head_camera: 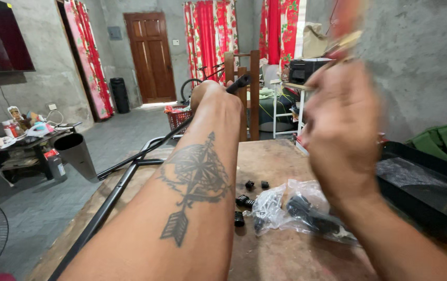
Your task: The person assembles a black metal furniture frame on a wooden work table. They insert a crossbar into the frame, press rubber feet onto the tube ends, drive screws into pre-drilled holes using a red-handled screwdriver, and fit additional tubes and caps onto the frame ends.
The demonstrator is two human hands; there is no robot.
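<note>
The grip of the left hand (210, 92) was closed round a thin black metal rod (182, 127), raised at the far middle of the scene; the rod ran down and left to a black tube frame (110, 200) lying along the left edge of the wooden counter (275, 255). The right hand (340, 125) was lifted on the right and blurred; I could not tell whether its fingers were spread or pinching. Below it, on the counter, lay a crumpled clear plastic bag (291, 211) holding dark parts, with small black plastic caps (245, 200) scattered just left of it. A black tray (426, 192) sat at the right edge, green cloth (444, 143) beyond it.
</note>
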